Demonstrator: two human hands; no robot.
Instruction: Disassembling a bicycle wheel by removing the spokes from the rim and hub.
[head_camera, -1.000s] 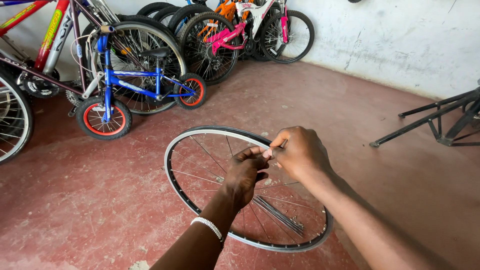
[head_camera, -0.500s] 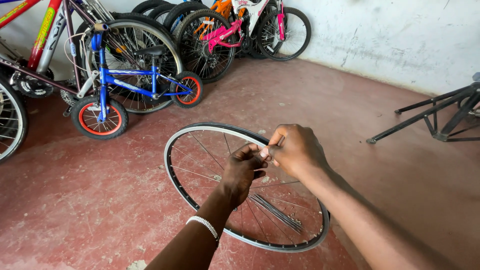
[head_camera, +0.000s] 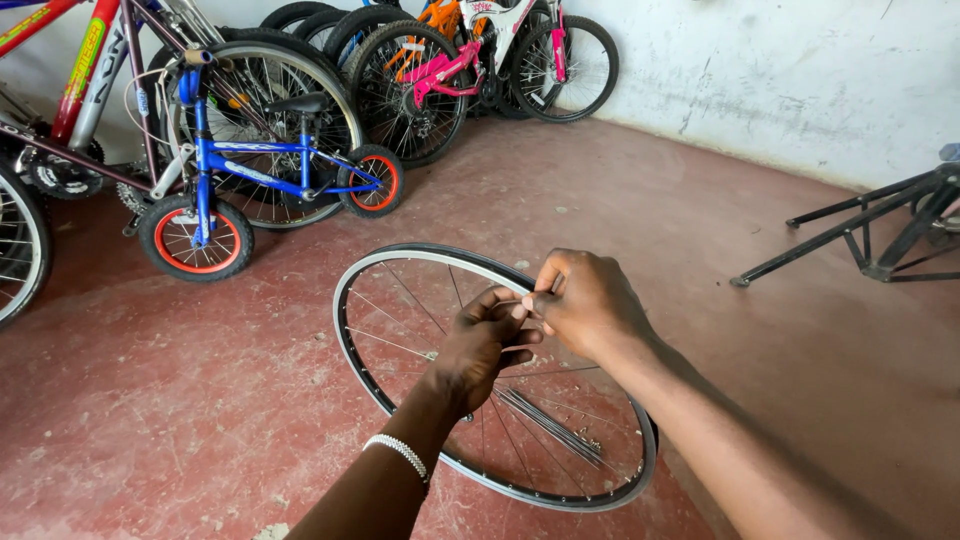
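Steel spoke (head_camera: 520, 303) pinched between left hand (head_camera: 480, 345) and right hand (head_camera: 585, 305), fingertips touching; wheel rim (head_camera: 400, 258) flat below both hands.

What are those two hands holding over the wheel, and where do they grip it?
Both the left hand and right hand pinch a thin spoke with their fingertips, above the wheel rim.

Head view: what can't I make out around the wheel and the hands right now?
- What the left hand and right hand pinch: covered by the fingers, too thin to tell.
- Hub of the wheel: behind the left hand.
- Small loose parts by the bundle of spokes: too small.
- Black metal stand: cut off by the right edge.
- Red bike frame: cut off by the top and left edges.
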